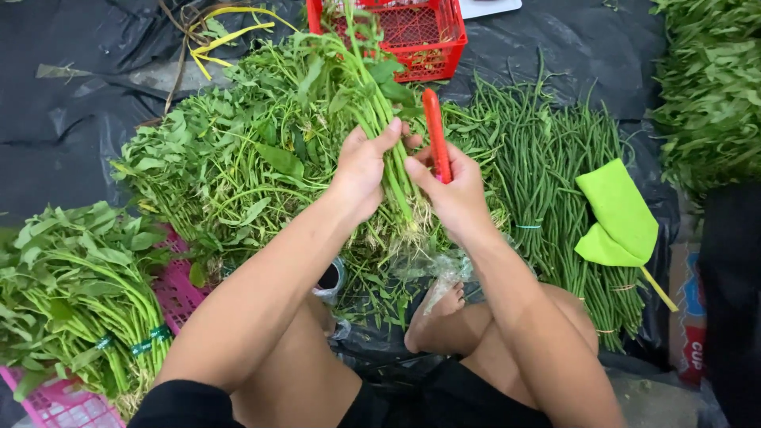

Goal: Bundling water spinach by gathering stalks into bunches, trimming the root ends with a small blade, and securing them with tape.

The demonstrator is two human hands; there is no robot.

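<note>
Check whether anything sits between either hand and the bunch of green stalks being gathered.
Nothing visible does. The left hand already wraps the bunch of green stalks near its root end. The right hand presses against the same bunch from the other side while gripping an orange-red tool, upright beside the stalks.

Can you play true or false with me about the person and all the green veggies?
1. The left hand holds a bunch of leafy greens by the stems. True.
2. The right hand holds a blue tool. False: the tool is red-orange.
3. A red basket sits beyond the pile of greens. True.
4. The long beans lie on the person's left. False: they lie on the right, beside a green cloth.
5. The tied bundles at the left rest on a pink basket. True.
</note>
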